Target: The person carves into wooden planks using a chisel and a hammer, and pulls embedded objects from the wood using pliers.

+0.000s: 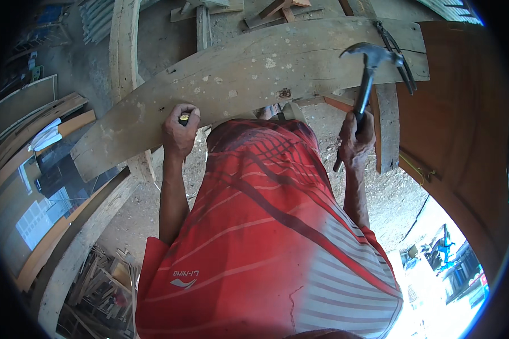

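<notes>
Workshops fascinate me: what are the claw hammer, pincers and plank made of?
Claw hammer: probably smooth steel, at least up top, given grey glints. Pincers: likely dark metal, with a faint sheen. Plank: wood, apparently unvarnished, showing a crack and pale blotches.

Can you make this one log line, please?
left hand: holds small yellow-ended object by wooden board's near edge | right hand: grips hammer | pincers: on board

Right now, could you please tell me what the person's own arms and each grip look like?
The left grip and right grip are ungloved hands; no wristwear shows. The left forearm and right forearm are bare, emerging from a short red left sleeve and a matching right sleeve.
</notes>
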### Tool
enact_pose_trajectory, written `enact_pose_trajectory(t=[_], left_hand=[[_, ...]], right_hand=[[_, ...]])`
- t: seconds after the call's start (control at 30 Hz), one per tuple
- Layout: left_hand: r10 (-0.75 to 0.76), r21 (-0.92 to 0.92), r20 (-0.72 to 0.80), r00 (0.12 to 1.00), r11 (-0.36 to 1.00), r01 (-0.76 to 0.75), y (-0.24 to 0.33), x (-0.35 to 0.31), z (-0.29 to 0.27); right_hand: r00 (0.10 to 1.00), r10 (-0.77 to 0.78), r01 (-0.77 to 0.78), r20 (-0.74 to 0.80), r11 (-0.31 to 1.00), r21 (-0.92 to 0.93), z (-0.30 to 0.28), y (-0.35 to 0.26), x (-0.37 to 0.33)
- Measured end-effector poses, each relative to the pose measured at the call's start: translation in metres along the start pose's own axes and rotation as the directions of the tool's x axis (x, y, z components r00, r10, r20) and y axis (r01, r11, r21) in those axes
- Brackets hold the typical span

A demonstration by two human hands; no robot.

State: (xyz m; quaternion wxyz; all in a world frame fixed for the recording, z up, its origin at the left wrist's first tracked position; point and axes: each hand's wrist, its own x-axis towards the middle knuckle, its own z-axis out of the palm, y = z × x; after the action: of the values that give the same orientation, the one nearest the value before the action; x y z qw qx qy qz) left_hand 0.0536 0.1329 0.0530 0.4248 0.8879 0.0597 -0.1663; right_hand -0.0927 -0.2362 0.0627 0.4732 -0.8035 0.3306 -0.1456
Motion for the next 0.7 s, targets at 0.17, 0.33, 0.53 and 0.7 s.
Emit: enact_pose_trajectory(t=[0.17,0.33,0.53,0.7], left_hand=[[-0.012,-0.019,0.001,1.000,1.000,0.012,0.001,0.002,0.001],[0.011,-0.038,-0.011,1.000,0.999,-0.011,0.000,0.002,0.000],[0.031,-0.018,-0.046,0.998,0.999,-0.032,-0.006,0.001,0.002],[0.060,-0.034,-0.062,0.996,0.998,-0.062,-0.011,0.004,0.003]], right_hand=[[0.975,0.033,-0.120,0.221,0.911,0.394,-0.001,-0.028,0.023],[0.986,-0.072,0.061,0.148,0.995,0.080,0.021,-0.018,0.010],[0.963,0.034,-0.002,0.267,0.993,-0.120,0.039,-0.007,0.003],[0.948,0.029,0.019,0.318,0.989,-0.149,0.047,0.007,0.004]])
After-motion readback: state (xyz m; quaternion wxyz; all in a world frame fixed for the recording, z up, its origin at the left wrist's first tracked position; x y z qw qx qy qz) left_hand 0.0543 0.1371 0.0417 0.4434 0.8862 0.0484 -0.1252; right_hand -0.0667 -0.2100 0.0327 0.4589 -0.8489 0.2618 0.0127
